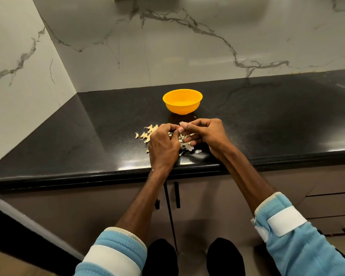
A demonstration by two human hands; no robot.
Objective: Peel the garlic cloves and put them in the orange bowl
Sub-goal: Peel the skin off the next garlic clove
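The orange bowl (182,101) stands on the black counter, just beyond my hands. My left hand (163,145) and my right hand (205,135) meet above the counter, fingertips together. They pinch a small garlic clove (182,124) between them; it is mostly hidden by the fingers. Several unpeeled garlic cloves (147,132) lie to the left of my left hand. Pale peel scraps (189,148) lie under and between my hands.
The black counter (267,120) runs right from a corner of marble walls (187,46). Its front edge (88,176) lies just under my wrists. Cabinet doors with black handles (176,195) are below.
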